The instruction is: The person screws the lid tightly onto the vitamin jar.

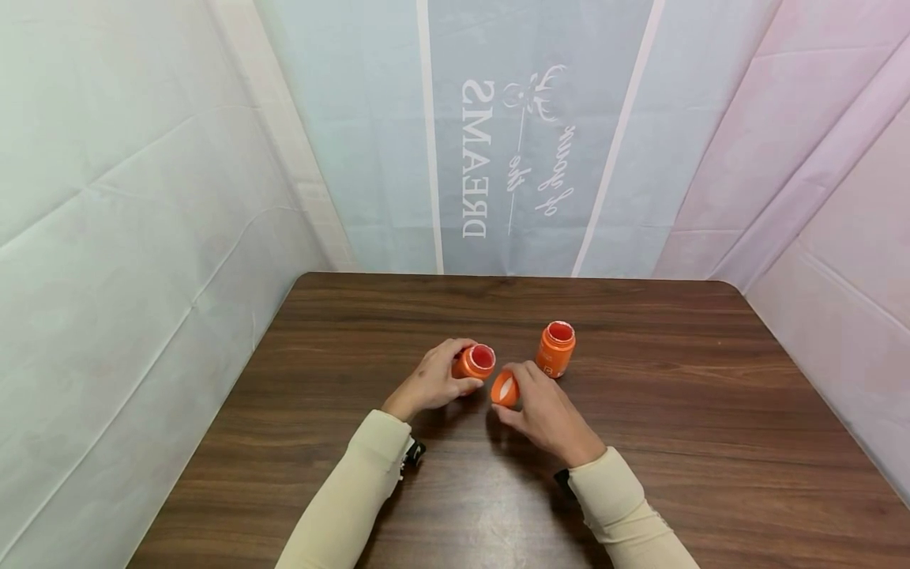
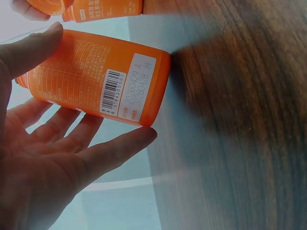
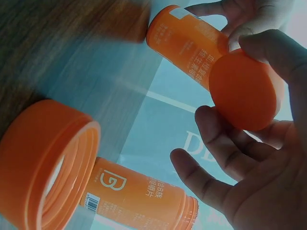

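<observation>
My left hand [image 1: 431, 382] grips an orange bottle [image 2: 91, 79] around its side, thumb on one face and fingers on the other. Its open mouth [image 1: 483, 357] faces up, and a barcode label shows in the left wrist view. My right hand [image 1: 546, 412] pinches an orange lid [image 3: 245, 91] between thumb and fingers, close beside that bottle. The lid's pale inside shows in the head view. Just beyond the right hand, a second orange bottle [image 1: 557, 349] stands upright and uncapped on the table.
Another orange lid [image 3: 53, 163] sits near the right wrist camera, hidden in the head view. The dark wood table [image 1: 675, 379] meets a grey-blue cloth backdrop [image 1: 533, 253] with lettering, and pale cloth walls [image 1: 142, 276] rise on both sides.
</observation>
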